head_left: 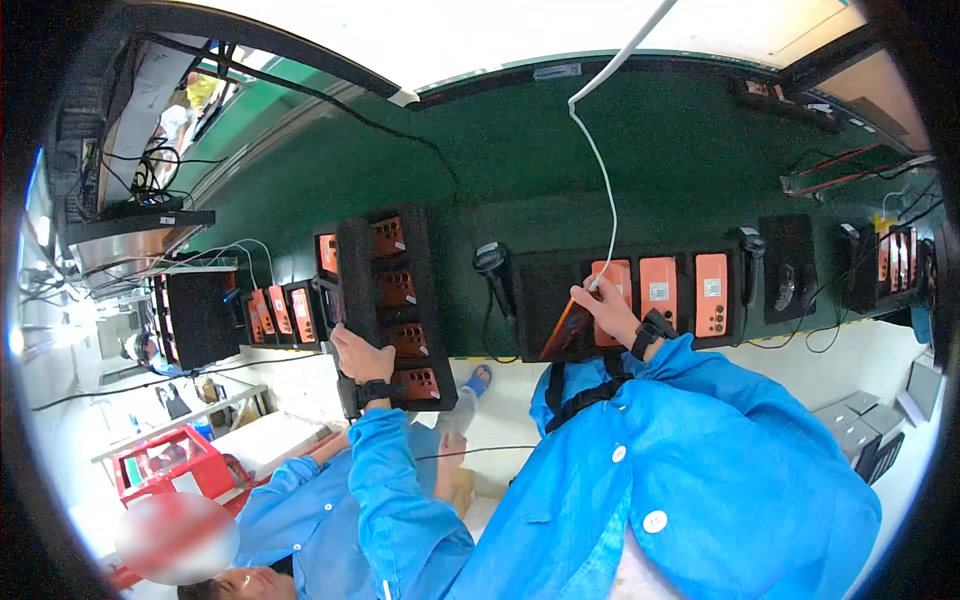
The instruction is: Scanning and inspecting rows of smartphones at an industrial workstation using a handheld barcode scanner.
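My left hand [362,357] grips a black foam tray [392,300] of orange units; right hand [606,305] pinches a tilted orange unit [572,330] on the green desk [620,170].

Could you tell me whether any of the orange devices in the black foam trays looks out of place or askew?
One does: the orange device under the right hand is tilted up out of its slot, while its neighbours lie flat in the black foam tray. The left hand grips a second tray, whose devices sit seated.
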Demonstrator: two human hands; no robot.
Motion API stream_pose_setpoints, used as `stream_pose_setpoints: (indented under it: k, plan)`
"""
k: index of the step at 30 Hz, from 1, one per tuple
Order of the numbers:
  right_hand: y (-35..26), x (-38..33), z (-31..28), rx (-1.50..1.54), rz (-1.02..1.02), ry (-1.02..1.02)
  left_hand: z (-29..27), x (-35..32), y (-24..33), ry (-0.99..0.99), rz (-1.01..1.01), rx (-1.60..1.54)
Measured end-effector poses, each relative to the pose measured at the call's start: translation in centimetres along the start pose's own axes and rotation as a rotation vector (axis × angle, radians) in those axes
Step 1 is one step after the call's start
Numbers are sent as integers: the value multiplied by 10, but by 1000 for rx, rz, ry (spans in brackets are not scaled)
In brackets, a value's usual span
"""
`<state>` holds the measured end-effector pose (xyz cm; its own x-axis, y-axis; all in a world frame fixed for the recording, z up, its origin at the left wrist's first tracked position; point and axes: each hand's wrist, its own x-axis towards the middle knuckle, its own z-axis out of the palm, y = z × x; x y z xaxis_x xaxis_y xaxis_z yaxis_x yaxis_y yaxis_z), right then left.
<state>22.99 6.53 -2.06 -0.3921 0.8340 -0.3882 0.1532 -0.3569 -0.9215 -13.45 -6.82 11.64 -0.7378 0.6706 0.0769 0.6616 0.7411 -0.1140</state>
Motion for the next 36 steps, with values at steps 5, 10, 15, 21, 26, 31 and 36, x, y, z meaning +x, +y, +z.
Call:
stream_pose_setpoints:
  k: [5,10,15,21,26,31,36]
  plan:
    - [3,2,-2,-12,36,-26,-3,1,15,11,-22,12]
    - [2,2,-5,-20,29,-35,21,-7,56,-43,-2,-15]
    - [4,1,-7,-33,17,-47,55,-34,82,51,49,-85]
    - [-5,2,-7,-48,38,-62,34,-93,126,59,262,-716]
    - [10,10,-12,92,13,-94,58,-158,187,-323,335,-1176]
    - [-14,1,-3,52,-96,-180,97,-173,201,-489,238,-1095]
    - [-21,-3,10,8,-28,-118,95,-171,201,-473,231,-1119]
